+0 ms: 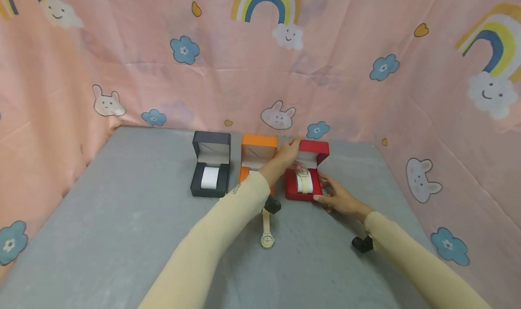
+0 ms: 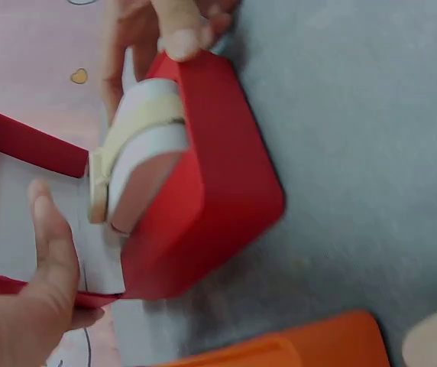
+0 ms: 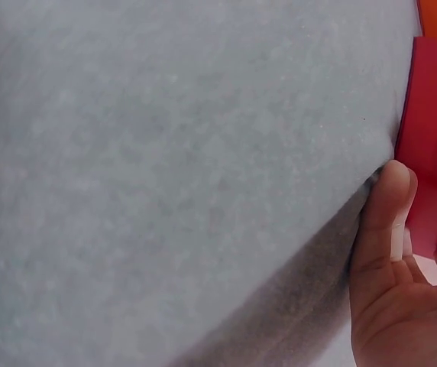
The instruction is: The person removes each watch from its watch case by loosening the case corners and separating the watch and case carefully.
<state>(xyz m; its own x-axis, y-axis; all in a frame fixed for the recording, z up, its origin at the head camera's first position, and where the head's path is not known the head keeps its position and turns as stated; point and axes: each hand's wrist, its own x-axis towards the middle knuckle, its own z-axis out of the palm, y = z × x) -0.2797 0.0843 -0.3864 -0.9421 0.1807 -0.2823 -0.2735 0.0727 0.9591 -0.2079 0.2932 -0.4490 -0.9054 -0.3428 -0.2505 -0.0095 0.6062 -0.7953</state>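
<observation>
A red watch box (image 1: pixel 290 192) stands with its lid raised. Inside it, a pale-strapped watch (image 1: pixel 305 185) is wrapped round a white cushion (image 2: pixel 151 145). My left hand (image 1: pixel 287 152) holds the left edge of the lid (image 1: pixel 321 148), its thumb (image 2: pixel 49 229) on the inner side. At the box's right side my right hand (image 1: pixel 341 199) grips the base, thumb near the front corner. The right wrist view shows that hand (image 3: pixel 398 306) only partly, against the red wall.
Left of the red box stand an orange box (image 1: pixel 259 140) and a dark grey box (image 1: pixel 211 138), both with lids up. The grey one holds a white cushion (image 1: pixel 210 178). Another pale watch (image 1: pixel 267 240) lies on the grey tabletop (image 1: pixel 134 236). A patterned pink curtain (image 1: pixel 228 83) hangs behind.
</observation>
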